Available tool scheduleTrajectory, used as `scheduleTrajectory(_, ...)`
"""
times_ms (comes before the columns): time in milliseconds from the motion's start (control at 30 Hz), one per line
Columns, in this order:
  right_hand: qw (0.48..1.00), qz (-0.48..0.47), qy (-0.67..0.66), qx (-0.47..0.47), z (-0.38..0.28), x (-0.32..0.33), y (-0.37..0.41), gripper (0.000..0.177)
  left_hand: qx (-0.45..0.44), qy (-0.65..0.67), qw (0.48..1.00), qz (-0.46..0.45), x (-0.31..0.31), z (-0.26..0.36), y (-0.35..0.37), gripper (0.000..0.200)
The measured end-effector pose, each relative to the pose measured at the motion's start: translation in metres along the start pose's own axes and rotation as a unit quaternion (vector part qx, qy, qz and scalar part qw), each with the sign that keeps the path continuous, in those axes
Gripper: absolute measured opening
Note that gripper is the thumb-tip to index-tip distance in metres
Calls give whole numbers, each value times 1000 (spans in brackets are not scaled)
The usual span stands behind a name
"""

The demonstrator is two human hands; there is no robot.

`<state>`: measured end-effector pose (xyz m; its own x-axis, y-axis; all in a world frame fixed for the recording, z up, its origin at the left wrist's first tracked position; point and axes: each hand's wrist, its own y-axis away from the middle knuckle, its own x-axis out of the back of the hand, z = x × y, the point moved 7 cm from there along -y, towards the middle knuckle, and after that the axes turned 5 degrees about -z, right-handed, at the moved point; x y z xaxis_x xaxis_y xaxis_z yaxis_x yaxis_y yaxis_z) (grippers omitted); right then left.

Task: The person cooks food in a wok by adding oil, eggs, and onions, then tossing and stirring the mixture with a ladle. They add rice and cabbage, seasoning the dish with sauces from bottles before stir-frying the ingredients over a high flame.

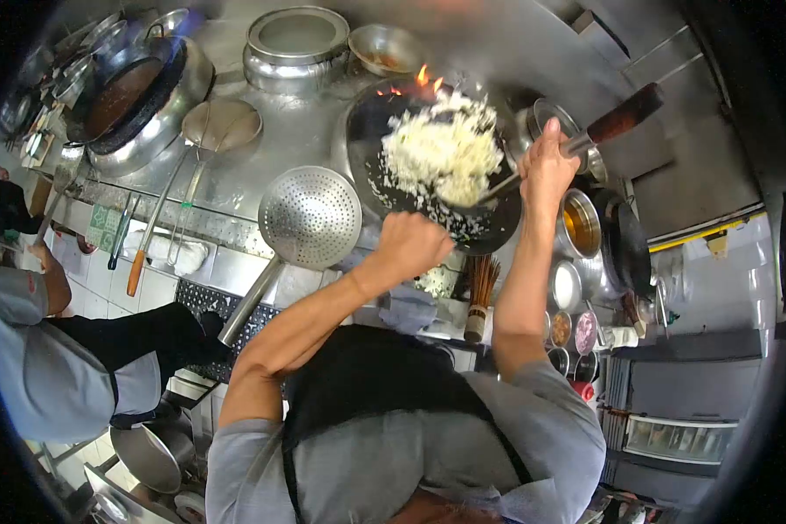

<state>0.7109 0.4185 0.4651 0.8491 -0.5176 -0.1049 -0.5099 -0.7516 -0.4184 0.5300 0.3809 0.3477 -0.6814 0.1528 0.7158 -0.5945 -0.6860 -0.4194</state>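
Observation:
A dark wok (489,229) sits tilted over the burner, and flames lick up past its far rim. Pale chopped food, white and yellow (441,148), is heaped and tossed up inside it, with loose bits along the near wall. My left hand (415,247) is closed in a fist at the wok's near-left edge, gripping it; the fingers' underside is hidden. In my right hand (546,170) is a wok ladle, its wooden handle (624,113) pointing up to the right. The ladle's metal shaft runs down into the food, which covers its head.
A perforated strainer (310,217) lies left of the wok, near my left forearm. Behind stand a metal pot (297,44) and a bowl (384,48). A bamboo brush (479,297) and seasoning containers (566,286) are at right. Another person (52,349) works at far left.

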Motion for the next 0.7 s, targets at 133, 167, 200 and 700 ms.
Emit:
scheduleTrajectory(133,998,0,-43,-38,16,-9,10,43,-14,-15,1000,13,23,4,-39,29)
scheduleTrajectory(167,996,13,-66,-54,33,-13,7,43,-2,-12,1000,-2,19,2,-38,29)
scheduleTrajectory(200,994,26,-87,-66,51,-13,3,42,-2,-20,1000,-14,2,-5,-26,29)
scheduleTrajectory(700,949,17,-123,289,-20,57,1,46,6,-45,999,-14,-77,-67,-35,32)
